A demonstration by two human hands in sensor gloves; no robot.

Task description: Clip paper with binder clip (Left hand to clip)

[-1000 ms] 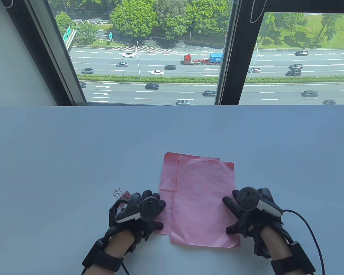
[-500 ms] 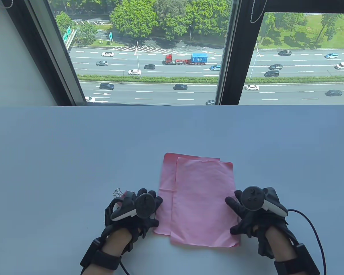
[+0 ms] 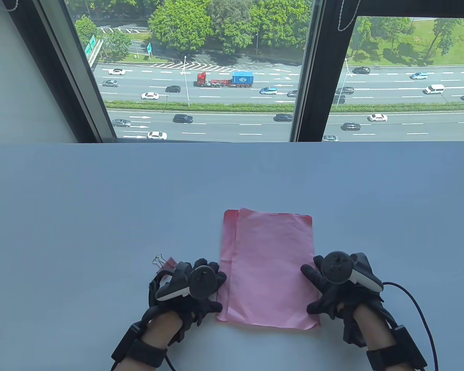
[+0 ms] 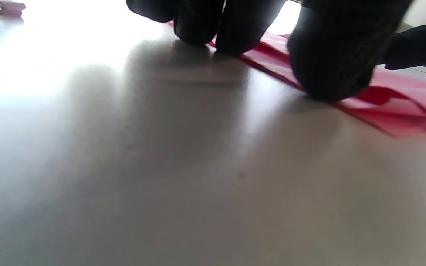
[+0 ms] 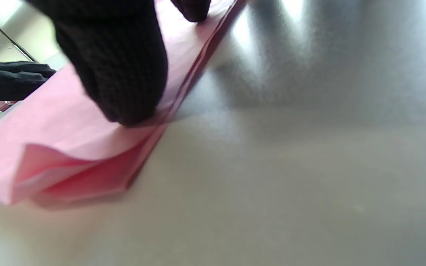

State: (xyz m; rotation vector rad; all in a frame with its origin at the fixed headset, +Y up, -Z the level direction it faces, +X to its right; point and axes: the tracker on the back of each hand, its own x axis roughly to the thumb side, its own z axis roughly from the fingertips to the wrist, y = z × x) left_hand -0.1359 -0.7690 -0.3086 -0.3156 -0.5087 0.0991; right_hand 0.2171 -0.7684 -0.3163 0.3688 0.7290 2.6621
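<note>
Grey table [image 3: 100,201], window [image 3: 201,69], sunlit highway [image 3: 216,123]

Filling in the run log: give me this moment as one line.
left hand: on pink sheets' left edge | right hand: on right edge | binder clip: untouched on table

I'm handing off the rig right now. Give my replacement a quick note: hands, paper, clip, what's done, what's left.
Left hand: fingertips press the pink sheets' left edge; holds nothing.
Right hand: thumb presses their right edge.
Binder clip: on the table, just beyond the left hand, untouched.
Done: sheets nearly squared; a strip of the lower sheet shows at left.
Left: left hand picks up the clip and clips the stack.
</note>
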